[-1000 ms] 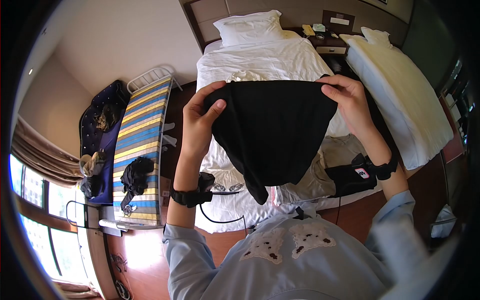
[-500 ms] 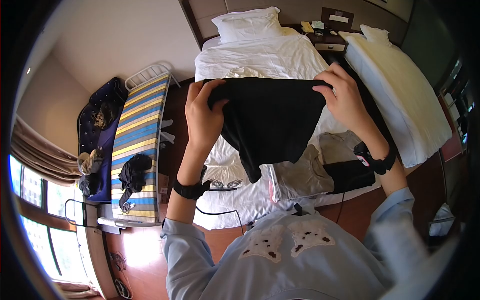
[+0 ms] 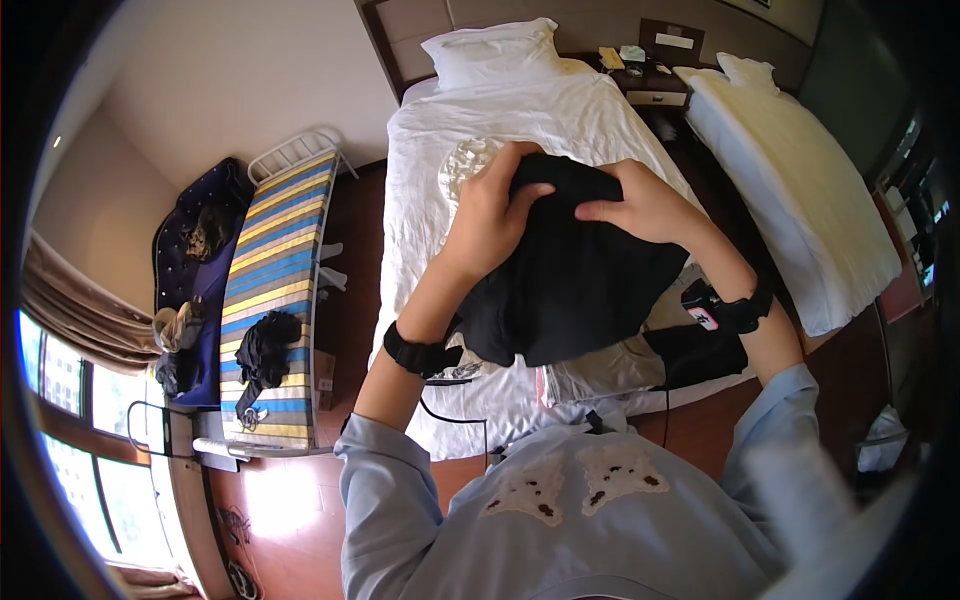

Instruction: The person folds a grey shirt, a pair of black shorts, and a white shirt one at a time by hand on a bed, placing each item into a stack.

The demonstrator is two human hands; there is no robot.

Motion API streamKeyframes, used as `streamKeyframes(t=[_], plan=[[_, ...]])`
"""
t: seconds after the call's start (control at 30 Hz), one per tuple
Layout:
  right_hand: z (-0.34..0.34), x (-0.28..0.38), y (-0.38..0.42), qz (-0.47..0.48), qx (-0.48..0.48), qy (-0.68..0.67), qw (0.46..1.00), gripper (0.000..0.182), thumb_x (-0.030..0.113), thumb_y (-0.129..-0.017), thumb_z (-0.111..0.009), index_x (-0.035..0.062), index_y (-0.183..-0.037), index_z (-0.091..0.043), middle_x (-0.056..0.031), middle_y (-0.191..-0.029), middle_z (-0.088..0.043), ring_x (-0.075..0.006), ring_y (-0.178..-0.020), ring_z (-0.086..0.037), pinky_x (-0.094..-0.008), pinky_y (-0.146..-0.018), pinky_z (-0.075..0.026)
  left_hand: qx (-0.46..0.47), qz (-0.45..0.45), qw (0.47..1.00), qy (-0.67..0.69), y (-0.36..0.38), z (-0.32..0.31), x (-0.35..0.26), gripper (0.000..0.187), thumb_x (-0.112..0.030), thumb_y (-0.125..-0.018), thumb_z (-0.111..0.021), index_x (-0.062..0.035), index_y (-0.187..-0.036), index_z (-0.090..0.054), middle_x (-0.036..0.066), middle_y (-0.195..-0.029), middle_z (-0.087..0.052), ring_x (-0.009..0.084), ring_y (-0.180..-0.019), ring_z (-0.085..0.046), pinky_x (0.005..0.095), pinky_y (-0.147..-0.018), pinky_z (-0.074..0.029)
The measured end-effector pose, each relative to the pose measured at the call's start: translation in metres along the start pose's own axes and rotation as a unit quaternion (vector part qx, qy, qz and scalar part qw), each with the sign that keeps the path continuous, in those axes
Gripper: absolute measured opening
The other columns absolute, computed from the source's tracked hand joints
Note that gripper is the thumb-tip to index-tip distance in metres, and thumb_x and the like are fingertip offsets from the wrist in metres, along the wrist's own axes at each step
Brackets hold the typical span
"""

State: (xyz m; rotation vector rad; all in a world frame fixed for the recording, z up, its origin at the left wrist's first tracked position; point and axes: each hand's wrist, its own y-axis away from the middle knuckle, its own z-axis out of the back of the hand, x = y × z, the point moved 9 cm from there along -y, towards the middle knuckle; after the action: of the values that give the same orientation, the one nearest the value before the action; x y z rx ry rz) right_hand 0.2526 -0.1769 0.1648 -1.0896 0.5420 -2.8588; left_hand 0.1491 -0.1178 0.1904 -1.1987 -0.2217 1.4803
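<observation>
A black garment (image 3: 585,275) hangs in the air over the near end of the white bed (image 3: 430,215); its exact kind is hidden by the way it drapes. My left hand (image 3: 490,215) pinches its top edge between thumb and fingers. Close by on the same edge, my right hand (image 3: 645,205) is closed on the cloth too. Below and partly covered by it lie a grey-beige folded garment (image 3: 610,370) and a black folded garment (image 3: 700,355). White crumpled cloth (image 3: 460,165) rests on the bed behind my left hand.
To the left stands a cot with a striped mattress (image 3: 275,250), bearing a dark bundle of clothes (image 3: 265,350). Beyond it is a dark blue sofa (image 3: 180,240) with more items. A second white bed (image 3: 800,190) is at the right, past a nightstand (image 3: 655,97).
My hands have come closer together along the garment's top edge, from wide apart. The cloth, stretched taut before, now gathers between them and hangs lower and wider.
</observation>
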Motion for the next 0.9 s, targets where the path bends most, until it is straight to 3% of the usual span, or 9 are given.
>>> streamKeyframes(t=[0.2,0.3,0.4,0.47,0.6,0.63,0.73,0.87,0.9], plan=[[-0.002,0.015,-0.001,0.019,-0.029,0.065,0.997,0.030,0.022,-0.074,-0.057,-0.0073,-0.078,-0.052,-0.0248,-0.067,-0.051,-0.0392,-0.066,-0.050,-0.0367,-0.059,-0.040,-0.070,0.011,0.995,-0.071,0.019,0.016,0.017,0.038,-0.008,-0.072,-0.059,-0.0006,-0.104,-0.039,0.019,-0.089,-0.053,0.0322,-0.077,-0.054,0.0324,-0.065,-0.044],[0.002,0.024,-0.005,0.001,-0.005,0.095,0.995,0.032,0.023,-0.074,-0.057,-0.0084,-0.071,-0.051,-0.0245,-0.060,-0.050,-0.0387,-0.061,-0.049,-0.0374,-0.056,-0.039,-0.182,0.024,0.983,-0.008,0.040,0.030,0.031,0.044,-0.010,-0.072,-0.061,0.0015,-0.105,-0.035,0.016,-0.091,-0.050,0.0254,-0.074,-0.054,0.0305,-0.064,-0.043],[0.007,0.034,-0.007,-0.016,0.018,0.111,0.994,0.034,0.024,-0.074,-0.057,-0.0089,-0.068,-0.050,-0.0247,-0.058,-0.049,-0.0383,-0.059,-0.049,-0.0372,-0.056,-0.038,-0.189,0.099,0.967,0.142,0.080,0.015,0.069,0.040,-0.010,-0.071,-0.062,0.0011,-0.100,-0.037,0.011,-0.086,-0.049,0.0178,-0.072,-0.052,0.0281,-0.065,-0.043],[0.011,0.043,-0.008,-0.013,0.016,0.122,0.992,0.034,0.024,-0.074,-0.057,-0.0090,-0.067,-0.049,-0.0249,-0.058,-0.048,-0.0381,-0.059,-0.049,-0.0369,-0.055,-0.038,-0.106,0.140,0.975,0.135,0.102,-0.010,0.076,0.032,-0.011,-0.071,-0.062,0.0012,-0.092,-0.042,0.010,-0.081,-0.050,0.0168,-0.071,-0.053,0.0270,-0.067,-0.043],[0.022,0.047,-0.010,-0.031,0.020,0.138,0.990,0.035,0.024,-0.075,-0.056,-0.0090,-0.067,-0.047,-0.0231,-0.056,-0.046,-0.0364,-0.055,-0.045,-0.0359,-0.055,-0.038,-0.053,0.223,0.954,0.193,0.125,-0.058,0.080,0.029,-0.014,-0.072,-0.062,0.0007,-0.092,-0.047,0.008,-0.080,-0.053,0.0150,-0.072,-0.054,0.0259,-0.068,-0.043],[0.023,0.045,-0.010,-0.031,0.030,0.132,0.990,0.029,0.021,-0.077,-0.054,-0.0073,-0.074,-0.049,-0.0173,-0.055,-0.043,-0.0220,-0.050,-0.033,-0.0299,-0.053,-0.037,-0.043,0.263,0.943,0.199,0.128,-0.065,0.086,0.027,-0.016,-0.071,-0.063,-0.0018,-0.091,-0.050,0.007,-0.082,-0.053,0.0151,-0.074,-0.053,0.0257,-0.066,-0.042],[0.031,0.049,-0.007,-0.026,0.011,0.143,0.989,0.028,0.021,-0.077,-0.054,-0.0072,-0.078,-0.051,-0.0156,-0.057,-0.048,-0.0207,-0.051,-0.037,-0.0290,-0.056,-0.038,-0.039,0.193,0.980,0.038,0.118,-0.056,0.074,0.023,-0.017,-0.071,-0.062,-0.0039,-0.087,-0.053,0.006,-0.083,-0.053,0.0157,-0.077,-0.051,0.0261,-0.063,-0.041],[0.037,0.056,-0.002,0.017,-0.026,0.117,0.993,0.028,0.021,-0.077,-0.055,-0.0066,-0.081,-0.052,-0.0138,-0.063,-0.054,-0.0208,-0.056,-0.048,-0.0278,-0.061,-0.040,-0.088,0.196,0.963,0.162,0.116,-0.050,0.089,0.014,-0.014,-0.075,-0.056,-0.0045,-0.085,-0.053,0.005,-0.082,-0.053,0.0153,-0.076,-0.050,0.0253,-0.062,-0.039],[0.037,0.055,-0.001,0.015,-0.025,0.124,0.992,0.028,0.021,-0.077,-0.055,-0.0063,-0.081,-0.053,-0.0142,-0.063,-0.054,-0.0214,-0.056,-0.048,-0.0282,-0.060,-0.040,-0.100,0.252,0.931,0.245,0.118,-0.051,0.095,0.012,-0.012,-0.079,-0.052,-0.0030,-0.086,-0.052,0.006,-0.081,-0.052,0.0133,-0.072,-0.050,0.0240,-0.063,-0.039]])
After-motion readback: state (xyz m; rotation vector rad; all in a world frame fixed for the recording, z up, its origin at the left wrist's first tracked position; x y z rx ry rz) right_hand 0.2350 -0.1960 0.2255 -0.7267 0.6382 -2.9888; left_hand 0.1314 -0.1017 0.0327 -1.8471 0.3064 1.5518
